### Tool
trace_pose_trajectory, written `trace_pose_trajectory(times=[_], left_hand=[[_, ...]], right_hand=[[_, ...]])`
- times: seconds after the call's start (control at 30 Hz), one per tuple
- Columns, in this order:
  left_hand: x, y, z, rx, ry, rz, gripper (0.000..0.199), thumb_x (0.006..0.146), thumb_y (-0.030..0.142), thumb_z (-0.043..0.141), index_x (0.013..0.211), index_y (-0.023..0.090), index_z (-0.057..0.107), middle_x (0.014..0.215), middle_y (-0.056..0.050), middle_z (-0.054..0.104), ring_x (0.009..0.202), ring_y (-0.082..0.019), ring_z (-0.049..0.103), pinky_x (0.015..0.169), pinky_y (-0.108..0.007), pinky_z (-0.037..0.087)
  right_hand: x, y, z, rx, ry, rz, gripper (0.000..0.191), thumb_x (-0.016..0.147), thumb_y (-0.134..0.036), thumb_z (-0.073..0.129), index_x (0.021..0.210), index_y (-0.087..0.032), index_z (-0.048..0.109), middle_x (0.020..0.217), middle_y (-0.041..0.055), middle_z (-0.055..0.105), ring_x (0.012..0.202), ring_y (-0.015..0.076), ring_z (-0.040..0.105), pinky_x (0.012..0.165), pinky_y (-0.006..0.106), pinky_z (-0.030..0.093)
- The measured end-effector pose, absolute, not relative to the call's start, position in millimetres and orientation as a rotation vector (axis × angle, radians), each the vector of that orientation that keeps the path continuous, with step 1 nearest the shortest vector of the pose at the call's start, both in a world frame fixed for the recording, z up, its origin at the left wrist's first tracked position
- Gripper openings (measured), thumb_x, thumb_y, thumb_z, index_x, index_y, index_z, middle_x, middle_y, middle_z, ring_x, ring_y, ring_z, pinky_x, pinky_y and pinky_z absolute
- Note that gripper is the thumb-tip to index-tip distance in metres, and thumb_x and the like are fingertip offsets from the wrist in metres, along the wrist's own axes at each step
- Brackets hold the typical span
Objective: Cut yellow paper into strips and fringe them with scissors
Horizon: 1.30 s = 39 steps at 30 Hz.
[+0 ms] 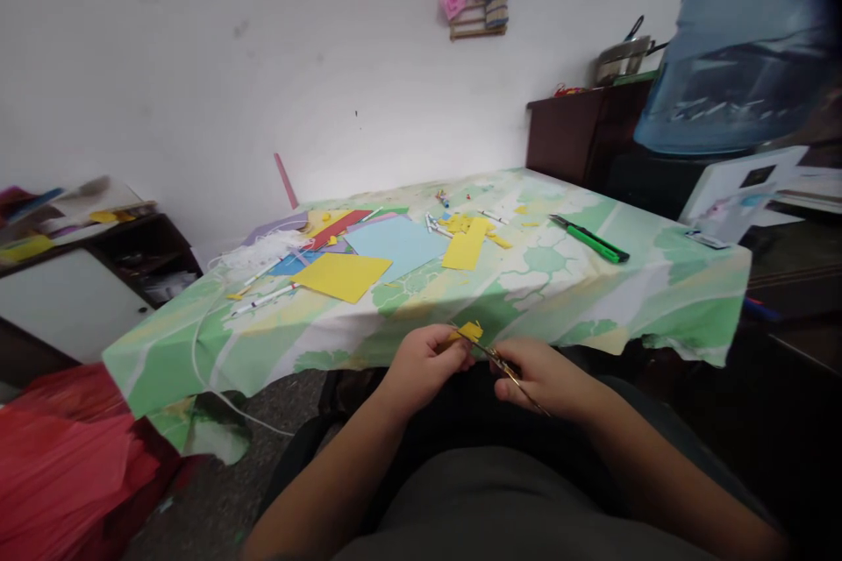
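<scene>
My left hand (424, 368) pinches a small piece of yellow paper (469, 332) just in front of the table's near edge. In my right hand (549, 377) is a pair of scissors (510, 371), its blades pointing left and up against the yellow piece. Whether the blades are apart is too small to make out. On the table beyond lie a yellow paper strip (464, 247), a heap of small yellow scraps (466, 224), a larger yellow sheet (343, 276) and a light blue sheet (398, 243).
A green utility knife (595, 242) lies on the right of the patterned tablecloth (355, 335). White string (260, 254), a red strip (338, 229) and several pens lie at the left. A large blue water bottle (733, 53) stands at the right, and red plastic (72, 465) lies lower left.
</scene>
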<state>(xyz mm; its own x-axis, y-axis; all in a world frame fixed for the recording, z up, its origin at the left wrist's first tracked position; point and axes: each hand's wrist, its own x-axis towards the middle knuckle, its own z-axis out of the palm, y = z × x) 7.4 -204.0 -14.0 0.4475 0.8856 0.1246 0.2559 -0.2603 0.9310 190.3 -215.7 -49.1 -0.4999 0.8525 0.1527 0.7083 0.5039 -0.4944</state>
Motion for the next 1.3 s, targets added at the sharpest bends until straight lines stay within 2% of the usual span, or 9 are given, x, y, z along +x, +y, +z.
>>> trace_pose_trajectory(times=[0.4, 0.8, 1.13, 1.3], left_hand=[[7.4, -205.4, -12.7, 1.731, 1.020, 0.832, 0.022, 0.071, 0.031, 0.049, 0.060, 0.014, 0.057, 0.058, -0.001, 0.058, 0.055, -0.009, 0.051, 0.056, -0.021, 0.040], [9.7, -204.3, -12.7, 1.607, 1.031, 0.841, 0.017, 0.070, 0.029, 0.051, 0.062, 0.014, 0.056, 0.057, 0.000, 0.056, 0.053, -0.008, 0.051, 0.054, -0.021, 0.041], [9.0, -204.8, -13.8, 1.601, 1.078, 0.916, 0.020, 0.070, 0.032, 0.050, 0.067, 0.015, 0.058, 0.057, 0.001, 0.057, 0.054, -0.009, 0.052, 0.055, -0.022, 0.041], [11.0, -207.8, -9.2, 1.674, 1.087, 0.895, 0.020, 0.071, 0.030, 0.049, 0.061, 0.014, 0.056, 0.055, 0.001, 0.056, 0.054, -0.010, 0.052, 0.055, -0.022, 0.041]], right_hand=[[191.9, -212.2, -51.3, -1.343, -2.369, 0.496, 0.042, 0.069, -0.058, 0.043, 0.063, -0.017, 0.046, 0.059, -0.0001, 0.048, 0.054, 0.0110, 0.040, 0.049, 0.022, 0.026], [193.1, -211.2, -52.8, -1.438, -2.348, 0.432, 0.042, 0.070, -0.057, 0.043, 0.059, -0.017, 0.046, 0.056, 0.0000, 0.047, 0.052, 0.0105, 0.038, 0.047, 0.022, 0.022], [191.5, -217.4, -49.0, -1.421, -2.336, 0.415, 0.037, 0.070, -0.053, 0.045, 0.069, -0.017, 0.050, 0.062, 0.0004, 0.050, 0.056, 0.0108, 0.041, 0.050, 0.022, 0.025], [191.2, -218.6, -47.6, -1.409, -2.327, 0.421, 0.037, 0.071, -0.053, 0.044, 0.066, -0.017, 0.048, 0.060, 0.0000, 0.048, 0.055, 0.0102, 0.039, 0.049, 0.022, 0.024]])
